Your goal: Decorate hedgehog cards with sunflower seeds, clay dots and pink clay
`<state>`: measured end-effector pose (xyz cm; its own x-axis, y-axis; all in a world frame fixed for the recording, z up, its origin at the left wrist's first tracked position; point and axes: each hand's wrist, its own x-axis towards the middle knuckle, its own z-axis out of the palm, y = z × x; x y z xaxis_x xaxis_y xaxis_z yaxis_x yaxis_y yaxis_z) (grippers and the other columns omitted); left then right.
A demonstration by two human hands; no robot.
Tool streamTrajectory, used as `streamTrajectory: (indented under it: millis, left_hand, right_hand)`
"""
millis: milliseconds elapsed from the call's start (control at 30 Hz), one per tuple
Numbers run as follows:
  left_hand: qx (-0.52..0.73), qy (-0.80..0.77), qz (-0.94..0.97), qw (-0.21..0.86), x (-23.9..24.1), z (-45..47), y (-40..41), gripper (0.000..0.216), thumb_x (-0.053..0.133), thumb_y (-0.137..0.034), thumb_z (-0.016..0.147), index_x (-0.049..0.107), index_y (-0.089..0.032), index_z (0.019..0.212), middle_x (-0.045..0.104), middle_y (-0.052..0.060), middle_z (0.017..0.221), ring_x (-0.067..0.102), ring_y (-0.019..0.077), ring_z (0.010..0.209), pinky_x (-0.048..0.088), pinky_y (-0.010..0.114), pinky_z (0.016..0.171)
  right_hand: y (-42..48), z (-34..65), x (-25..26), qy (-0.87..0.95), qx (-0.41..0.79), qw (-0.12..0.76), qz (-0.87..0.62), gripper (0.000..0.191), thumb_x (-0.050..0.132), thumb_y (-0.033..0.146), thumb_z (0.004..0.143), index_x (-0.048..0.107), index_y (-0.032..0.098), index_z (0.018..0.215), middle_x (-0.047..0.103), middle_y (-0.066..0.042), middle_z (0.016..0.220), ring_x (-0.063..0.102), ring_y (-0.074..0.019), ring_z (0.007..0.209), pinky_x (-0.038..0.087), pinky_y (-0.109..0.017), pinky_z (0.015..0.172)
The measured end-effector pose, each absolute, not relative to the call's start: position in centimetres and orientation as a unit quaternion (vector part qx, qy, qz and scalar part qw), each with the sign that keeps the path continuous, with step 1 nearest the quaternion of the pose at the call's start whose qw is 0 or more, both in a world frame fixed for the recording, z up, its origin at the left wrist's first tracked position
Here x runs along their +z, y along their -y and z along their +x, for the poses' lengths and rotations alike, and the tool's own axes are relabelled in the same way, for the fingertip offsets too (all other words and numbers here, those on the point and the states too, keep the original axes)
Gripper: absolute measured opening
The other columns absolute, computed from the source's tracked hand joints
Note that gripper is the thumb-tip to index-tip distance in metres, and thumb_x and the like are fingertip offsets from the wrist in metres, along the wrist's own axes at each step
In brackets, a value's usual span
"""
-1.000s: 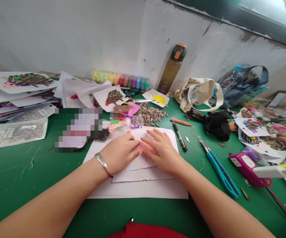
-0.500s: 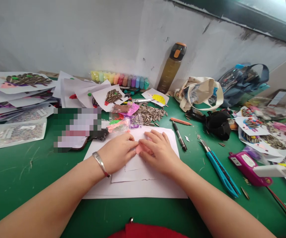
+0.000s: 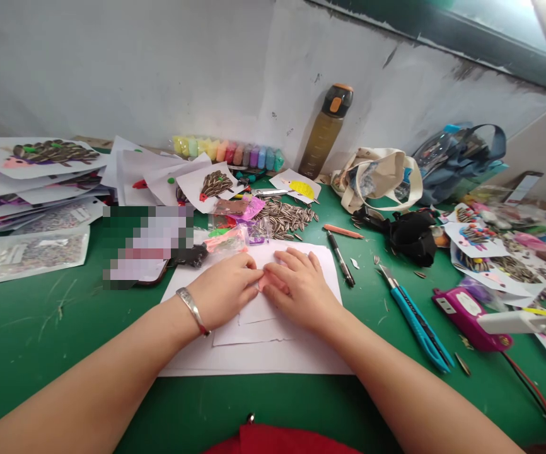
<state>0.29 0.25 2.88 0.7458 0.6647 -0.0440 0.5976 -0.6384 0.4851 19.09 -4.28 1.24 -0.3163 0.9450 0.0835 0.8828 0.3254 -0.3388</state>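
A small flat piece of pink modelling clay lies on white paper between my hands, partly covered by fingers. My left hand, with a silver bracelet at the wrist, has curled fingers pinching the clay's left edge. From the other side, my right hand presses its thumb and index finger against the clay; its other fingers rest bent on the paper. Under both hands is a stack of white paper sheets, with smaller torn-edged pieces on top. Just beyond them are small bags of coloured clay and a heap of sunflower seeds.
To the right lie a black pen, an orange pencil, a blue utility knife with its blade showing, and a magenta glue gun. Seed-decorated pictures are piled at left. A tall bottle stands by the wall.
Both hands stay nearly in place at the pink clay, with only tiny finger shifts. The view has turned slightly, so things on the right appear a little further left.
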Motion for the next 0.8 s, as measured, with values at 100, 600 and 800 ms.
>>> streamTrajectory:
  millis: [100,600,800]
  left_hand:
    - [0.056,-0.348,0.904,0.241,3.0,0.2,-0.2,0.023,0.046,-0.021,0.090,0.067,-0.018,0.095,0.057,0.008,0.102,0.054,0.0213,0.096,0.042,0.035,0.090]
    - [0.025,-0.333,0.919,0.211,3.2,-0.2,0.4,0.020,0.050,-0.021,0.087,0.066,-0.016,0.097,0.054,0.010,0.103,0.053,0.0246,0.094,0.043,0.039,0.087]
    - [0.029,-0.331,0.916,0.225,3.6,0.0,0.4,0.020,0.048,-0.022,0.087,0.065,-0.016,0.096,0.055,0.009,0.098,0.052,0.0236,0.090,0.043,0.038,0.084]
  right_hand:
    - [4.0,19.7,1.1,0.797,0.136,0.167,-0.564,0.036,0.048,0.044,0.092,0.060,0.027,0.121,0.053,-0.009,0.136,0.040,-0.0313,0.130,0.023,-0.064,0.106]
    - [5.5,21.6,2.9,0.882,0.092,0.092,-0.453,0.032,0.042,0.028,0.097,0.064,0.030,0.120,0.049,-0.007,0.142,0.033,-0.0313,0.136,0.021,-0.063,0.109]
    - [5.5,22.0,3.3,0.881,0.101,0.112,-0.448,0.032,0.045,0.027,0.095,0.061,0.031,0.123,0.048,-0.006,0.142,0.036,-0.0279,0.134,0.028,-0.057,0.109]
